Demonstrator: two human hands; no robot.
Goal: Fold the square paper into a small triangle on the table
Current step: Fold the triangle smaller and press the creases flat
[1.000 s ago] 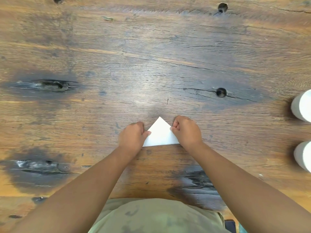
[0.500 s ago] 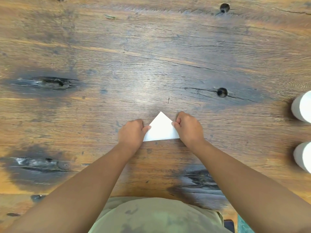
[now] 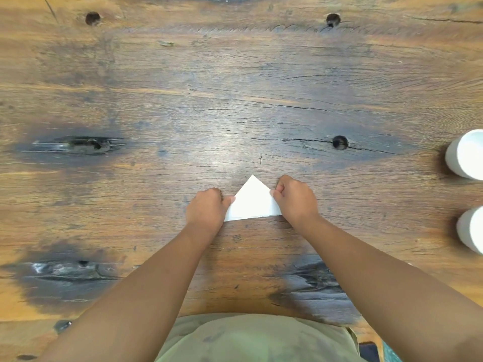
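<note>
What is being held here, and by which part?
The folded white paper, lying flat on the table. The left hand holds its left corner, the right hand its right edge.

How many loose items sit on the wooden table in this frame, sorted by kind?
Folded white paper triangle: 1, pinned between the left hand and right hand.
White cylindrical containers at the right edge, both cut off by the frame: 2.
Total: 3
</note>
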